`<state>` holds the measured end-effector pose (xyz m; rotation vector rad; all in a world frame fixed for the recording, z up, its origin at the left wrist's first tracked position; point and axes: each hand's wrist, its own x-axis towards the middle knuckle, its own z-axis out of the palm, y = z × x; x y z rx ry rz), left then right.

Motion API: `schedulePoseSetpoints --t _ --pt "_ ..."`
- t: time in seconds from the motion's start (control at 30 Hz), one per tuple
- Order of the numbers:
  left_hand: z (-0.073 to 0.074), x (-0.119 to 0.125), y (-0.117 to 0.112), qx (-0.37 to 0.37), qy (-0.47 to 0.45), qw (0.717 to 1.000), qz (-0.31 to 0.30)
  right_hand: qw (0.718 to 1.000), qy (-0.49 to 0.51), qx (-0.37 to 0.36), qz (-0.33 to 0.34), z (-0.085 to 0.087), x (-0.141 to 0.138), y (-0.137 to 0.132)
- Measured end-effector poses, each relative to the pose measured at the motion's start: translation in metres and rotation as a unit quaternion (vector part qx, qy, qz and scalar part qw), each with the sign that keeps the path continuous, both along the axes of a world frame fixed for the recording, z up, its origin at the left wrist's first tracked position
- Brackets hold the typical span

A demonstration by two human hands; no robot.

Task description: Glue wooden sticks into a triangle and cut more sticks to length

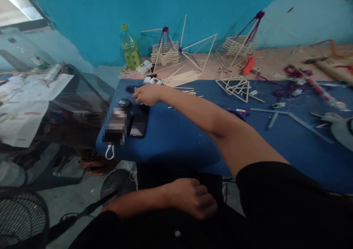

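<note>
My right hand [149, 94] reaches across to the left end of the blue tabletop [176, 131]. Its fingers are bent together in a pinch, and whatever may be between them is hidden. Just beyond the fingertips lies a dark round object [130, 89]; nearer me are a rounded black object like a computer mouse [124, 103] and a black smartphone [138, 121]. White adapters [152, 80] sit right behind the hand. Down in my lap rests my left hand [195, 199], curled into a fist, with nothing showing in it.
Thin wooden sticks [183, 78] and stick frames [165, 52] with purple thread stand toward the wall. A bottle of green liquid [130, 52] is at the back left. An orange tool [249, 66] and grey strips [292, 116] lie rightward. A fan [22, 219] stands lower left.
</note>
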<state>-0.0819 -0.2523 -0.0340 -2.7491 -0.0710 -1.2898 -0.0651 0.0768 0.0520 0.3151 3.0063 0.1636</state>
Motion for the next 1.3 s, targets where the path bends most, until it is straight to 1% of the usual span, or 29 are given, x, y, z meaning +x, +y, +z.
schedulePoseSetpoints --t 0.07,0.2,0.23,0.37,0.47,0.53,0.7,0.83,0.97,1.03,1.13,1.2,1.23,1.3 --pt "-0.001 -0.001 -0.003 0.002 0.003 1.000 0.009 1.000 -0.003 -0.025 -0.015 0.003 -0.001 -0.004" --pt "0.001 -0.005 -0.005 0.006 0.026 0.999 0.018 0.986 -0.001 -0.091 -0.137 0.004 -0.001 -0.009" --pt "0.002 -0.006 -0.005 0.009 0.030 0.999 0.017 0.982 0.006 -0.101 -0.158 0.004 -0.001 -0.009" --pt "0.002 -0.005 -0.009 0.021 0.027 0.999 0.012 0.969 0.037 -0.141 -0.199 0.009 0.000 -0.005" --pt "0.000 -0.003 -0.012 0.017 0.026 0.999 0.016 0.963 0.059 -0.175 -0.196 0.013 -0.005 0.000" --pt "-0.001 -0.002 -0.013 0.016 0.025 0.999 0.018 0.966 0.061 -0.169 -0.185 0.016 -0.012 0.003" --pt "-0.003 -0.004 -0.013 0.018 0.024 0.999 0.027 0.978 0.054 -0.075 -0.189 0.021 -0.030 0.010" --pt "-0.005 -0.008 -0.013 0.004 0.021 0.999 0.038 0.978 0.027 -0.045 -0.202 0.025 -0.041 0.009" --pt "-0.007 -0.009 -0.012 0.004 0.011 0.999 0.038 0.971 -0.020 -0.008 -0.236 0.030 -0.052 -0.001" --pt "-0.006 -0.010 -0.011 0.009 0.009 0.999 0.034 0.970 -0.038 0.004 -0.240 0.031 -0.056 -0.007" --pt "-0.004 -0.010 -0.011 0.009 0.012 1.000 0.027 0.971 -0.056 -0.009 -0.233 0.029 -0.055 -0.011" --pt "-0.004 -0.008 -0.013 0.005 0.002 1.000 0.024 0.971 -0.049 -0.028 -0.233 0.028 -0.047 -0.009" --pt "-0.005 -0.006 -0.014 0.004 0.000 1.000 0.023 0.970 -0.029 -0.044 -0.238 0.029 -0.042 -0.006" --pt "-0.005 -0.004 -0.014 0.005 0.008 1.000 0.024 0.963 0.046 -0.098 -0.246 0.035 -0.026 -0.002"
